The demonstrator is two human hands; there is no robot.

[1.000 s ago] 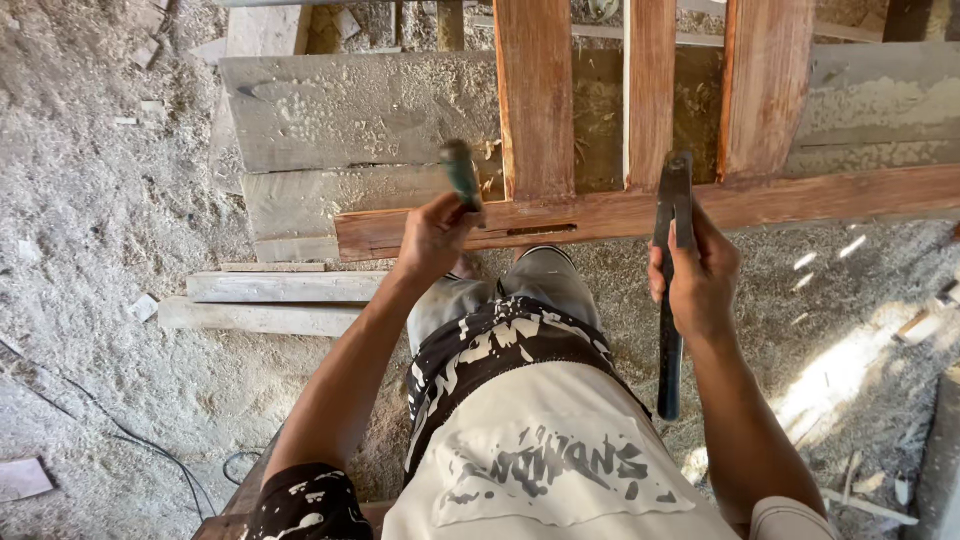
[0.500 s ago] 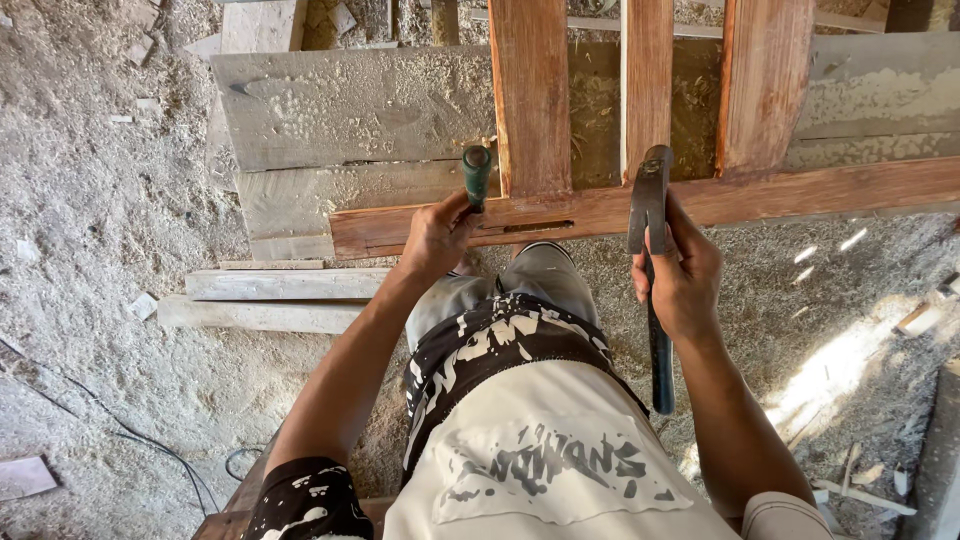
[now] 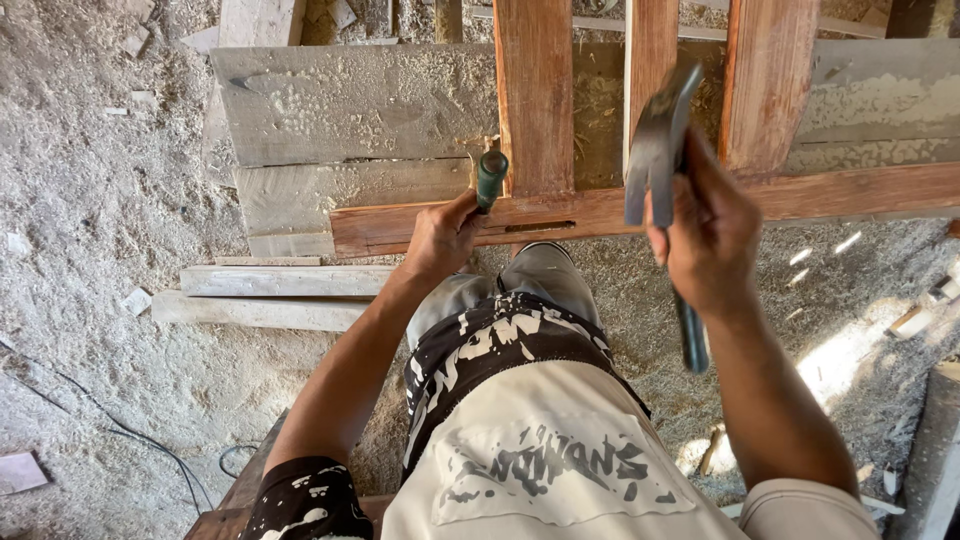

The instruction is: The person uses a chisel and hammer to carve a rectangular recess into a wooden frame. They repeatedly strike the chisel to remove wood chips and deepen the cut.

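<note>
Since a moment ago our right hand [image 3: 705, 225] has lifted the hammer [image 3: 655, 140] higher; our left hand [image 3: 445, 235] grips the chisel [image 3: 490, 178] at the rail [image 3: 620, 208] mortise. We judge chopping underway; next, a square strike.

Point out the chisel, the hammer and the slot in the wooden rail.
chisel [image 3: 491, 172], head view, on its green handle top.
hammer [image 3: 655, 150], head view, on its metal head.
slot [image 3: 540, 227], head view, on the dark opening in the rail.
</note>
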